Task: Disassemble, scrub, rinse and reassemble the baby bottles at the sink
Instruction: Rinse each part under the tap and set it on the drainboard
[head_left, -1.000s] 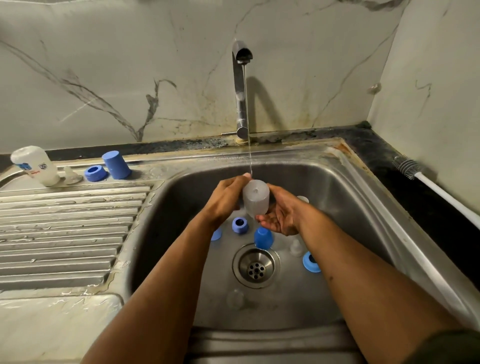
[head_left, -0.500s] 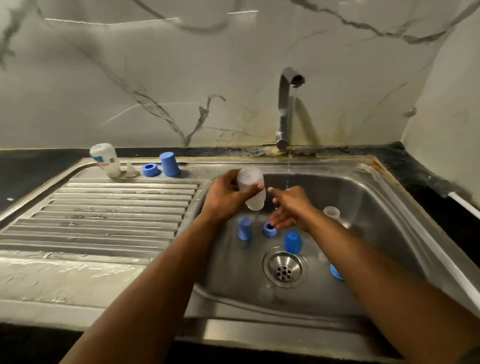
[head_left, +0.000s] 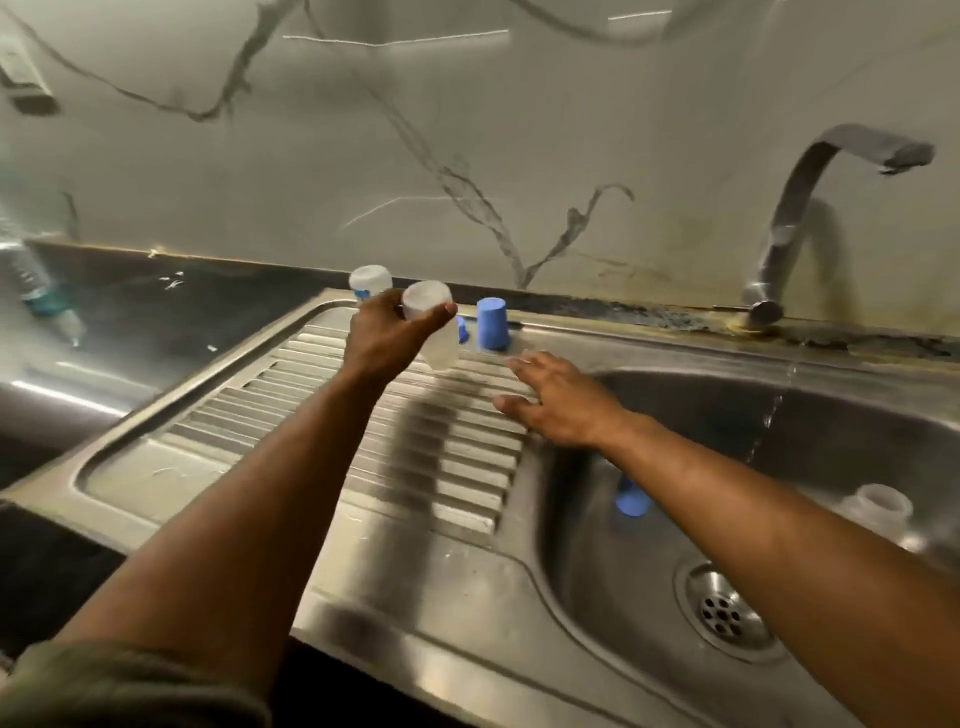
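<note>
Bottle body (head_left: 431, 325), frosted and tilted, sits gripped in the left hand (head_left: 387, 338) just above the ribbed drainboard (head_left: 332, 415) at centre frame, near a blue cap (head_left: 492, 323) standing behind it, while the right hand (head_left: 558, 402) hovers beside it with fingers spread, holding nothing.

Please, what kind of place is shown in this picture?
Most likely a home kitchen: a steel sink with a ribbed drainboard, a tap on a marble-look wall, and baby bottle parts, with one bottle in the left hand.
</note>
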